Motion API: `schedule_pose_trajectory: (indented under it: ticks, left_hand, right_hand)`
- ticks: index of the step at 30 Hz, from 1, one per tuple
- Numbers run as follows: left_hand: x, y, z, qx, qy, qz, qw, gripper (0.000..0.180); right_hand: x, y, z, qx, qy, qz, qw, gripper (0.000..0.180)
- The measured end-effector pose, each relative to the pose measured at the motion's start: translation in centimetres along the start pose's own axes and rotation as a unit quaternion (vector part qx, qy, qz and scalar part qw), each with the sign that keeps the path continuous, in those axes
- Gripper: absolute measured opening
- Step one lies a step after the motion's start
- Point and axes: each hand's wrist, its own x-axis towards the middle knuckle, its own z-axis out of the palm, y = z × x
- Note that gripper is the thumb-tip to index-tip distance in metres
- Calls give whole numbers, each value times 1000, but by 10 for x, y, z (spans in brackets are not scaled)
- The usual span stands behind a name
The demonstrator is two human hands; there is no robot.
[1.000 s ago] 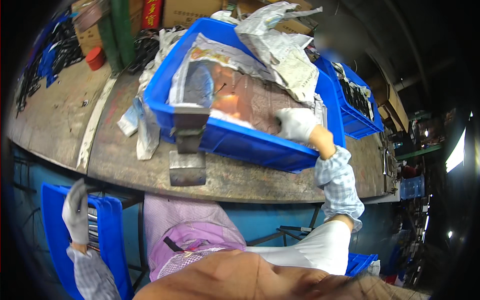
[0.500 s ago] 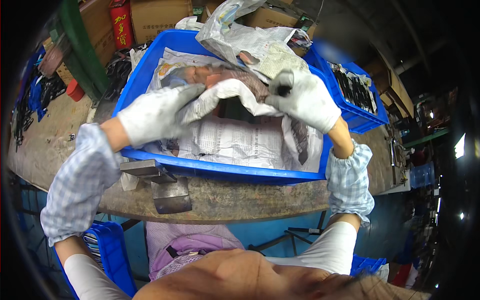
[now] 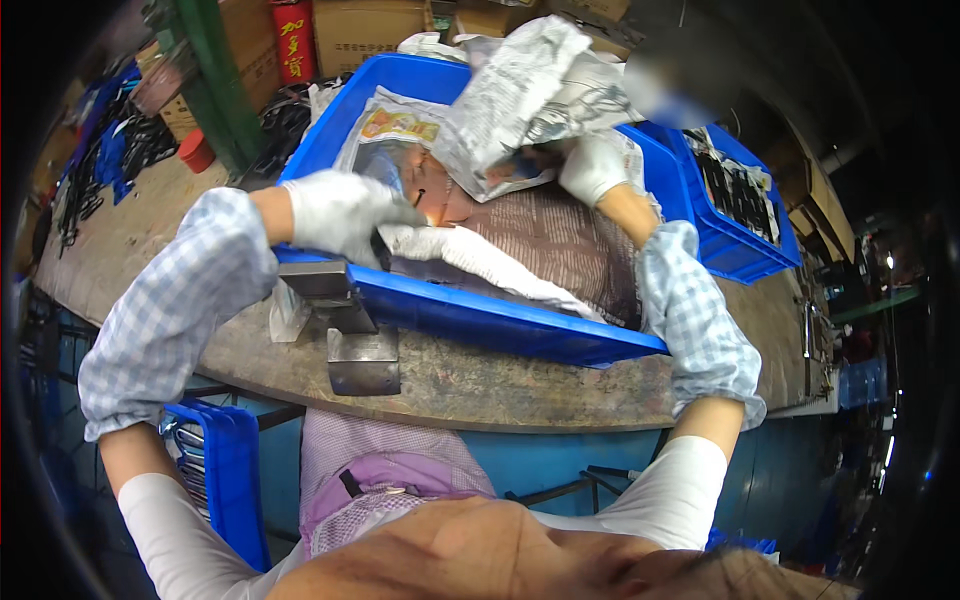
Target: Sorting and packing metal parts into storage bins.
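Observation:
A blue plastic crate (image 3: 480, 318) stands on the workbench, lined with newspaper. Across its inside lies a dark printed newspaper sheet (image 3: 540, 235), its near edge folded over white. My left hand (image 3: 345, 212), in a white glove with grey fingertips, is closed on the left end of that sheet by the crate's left wall. Toward the back right, my right hand (image 3: 595, 170), gloved likewise, grips newspaper; its fingertips are partly hidden. Beside it a crumpled grey newspaper sheet (image 3: 515, 100) rises over the far rim. What lies under the paper is covered.
A metal block fixture (image 3: 362, 360) sits on the workbench (image 3: 500, 395) against the crate's near left corner. To the right stands another blue crate (image 3: 745, 255) with dark parts. A red cup (image 3: 196, 151) and a green post (image 3: 215, 80) are at left; cardboard boxes (image 3: 370, 35) behind.
The dark sheet now lies spread over the crate's near part, covering the pale newspaper and opening seen before. My right hand has moved back; the crate appears shifted and turned in view.

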Motion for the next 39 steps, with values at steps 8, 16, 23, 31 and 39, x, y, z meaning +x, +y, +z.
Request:
schedule_pose_trajectory:
  ticks: [8, 16, 23, 31, 39]
  left_hand:
    - [-3, -20, 22, 133, -14, 217, 967, 20]
    - [0, -21, 31, 122, 22, 190, 974, 13]
    - [10, -38, 8, -12, -44, 7, 999, 21]
    - [16, -43, 1, -62, -39, -5, 997, 22]
    - [17, -39, 2, -33, 6, -13, 999, 18]
  right_hand:
    - [-30, -79, -92, 145, -216, -77, 963, 59]
    - [-68, -107, -89, 111, -97, -120, 982, 95]
    - [-74, -119, -36, 60, -172, -146, 972, 97]
    - [-56, -131, -40, 144, -165, -99, 971, 112]
    - [-48, -147, -13, 21, -78, -151, 985, 81]
